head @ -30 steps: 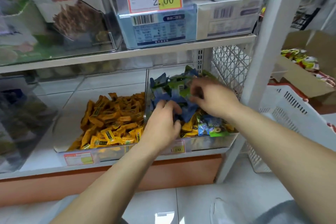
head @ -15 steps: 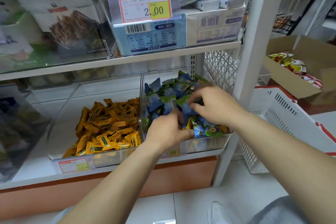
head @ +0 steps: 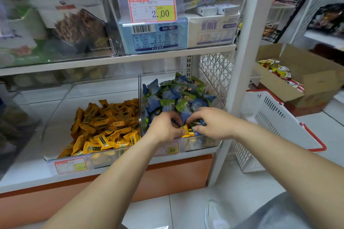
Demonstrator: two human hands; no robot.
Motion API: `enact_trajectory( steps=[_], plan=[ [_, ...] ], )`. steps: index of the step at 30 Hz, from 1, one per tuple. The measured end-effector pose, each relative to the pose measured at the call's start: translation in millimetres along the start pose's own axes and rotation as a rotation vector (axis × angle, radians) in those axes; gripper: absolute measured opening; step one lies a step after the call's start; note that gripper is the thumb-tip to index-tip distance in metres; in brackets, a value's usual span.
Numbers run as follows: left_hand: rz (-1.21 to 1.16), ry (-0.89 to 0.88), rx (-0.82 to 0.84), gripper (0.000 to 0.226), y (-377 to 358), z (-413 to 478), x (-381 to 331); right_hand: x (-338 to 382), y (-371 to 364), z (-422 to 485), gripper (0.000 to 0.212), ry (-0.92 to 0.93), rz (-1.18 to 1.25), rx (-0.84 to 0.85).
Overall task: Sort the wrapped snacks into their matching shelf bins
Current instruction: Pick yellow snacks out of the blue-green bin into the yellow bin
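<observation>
your left hand and right hand meet at the front of the right clear bin on the lower shelf, knuckles up and nearly touching. the left fingers curl tight and pinch a yellow wrapped snack lying among a few yellow ones against the bin's front wall. the right fingers bend down into the blue and green wrapped snacks, which are heaped from the hands toward 12 o'clock; you cannot tell whether they grip anything. at 9 o'clock of your hands, just past the divider, the left clear bin holds a pile of orange-yellow wrapped snacks. at 12 o'clock on the shelf above hangs a price tag reading 2.00. a white plastic basket leans at 3 o'clock, with an open cardboard box at 2 o'clock.
</observation>
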State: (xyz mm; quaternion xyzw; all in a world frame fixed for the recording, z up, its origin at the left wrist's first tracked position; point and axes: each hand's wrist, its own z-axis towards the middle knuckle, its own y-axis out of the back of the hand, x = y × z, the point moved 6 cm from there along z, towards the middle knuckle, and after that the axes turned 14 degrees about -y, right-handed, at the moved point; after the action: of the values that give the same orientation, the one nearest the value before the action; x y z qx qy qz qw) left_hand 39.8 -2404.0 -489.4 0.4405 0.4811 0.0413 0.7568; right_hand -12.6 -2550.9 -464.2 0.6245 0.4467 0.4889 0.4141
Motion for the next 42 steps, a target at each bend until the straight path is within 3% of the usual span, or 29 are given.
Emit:
enact_trajectory(
  steps=[2, 5, 9, 11, 15, 18, 23, 30, 36, 42],
  plan=[
    [-0.002, -0.012, 0.0, 0.019, -1, -1, -1, -3, 1, -1, 0.032, 0.0, 0.033, -0.012],
    [0.017, 0.022, 0.125, 0.012, -8, -3, -2, -6, 2, 0, 0.032, -0.012, 0.033, -0.012],
    [0.03, 0.034, 0.221, 0.063, -16, -11, -4, -7, 6, 0, 0.029, -0.022, 0.057, -0.007],
    [0.061, -0.017, 0.214, 0.069, -17, -15, -8, -8, 15, -2, 0.019, -0.017, 0.089, -0.05],
    [0.068, -0.113, 0.157, 0.064, -17, -17, -15, -3, 33, -4, 0.009, 0.044, 0.229, -0.232],
    [0.051, -0.154, 0.087, 0.058, -14, -17, -16, 6, 21, 0, 0.032, 0.1, 0.152, -0.13],
    [0.014, -0.191, -0.009, 0.056, -8, -17, -14, 2, 9, 6, 0.026, 0.069, 0.028, -0.055],
    [-0.072, -0.172, -0.088, 0.041, 13, -17, -10, 6, 7, 7, 0.048, 0.083, 0.112, -0.015],
    [-0.15, -0.146, -0.187, 0.032, 29, -18, -7, 22, 10, 6, 0.06, 0.127, 0.184, -0.114],
    [-0.338, -0.137, -0.308, 0.029, 43, -23, -8, 32, 26, 11, 0.05, 0.147, 0.257, -0.269]
  ],
)
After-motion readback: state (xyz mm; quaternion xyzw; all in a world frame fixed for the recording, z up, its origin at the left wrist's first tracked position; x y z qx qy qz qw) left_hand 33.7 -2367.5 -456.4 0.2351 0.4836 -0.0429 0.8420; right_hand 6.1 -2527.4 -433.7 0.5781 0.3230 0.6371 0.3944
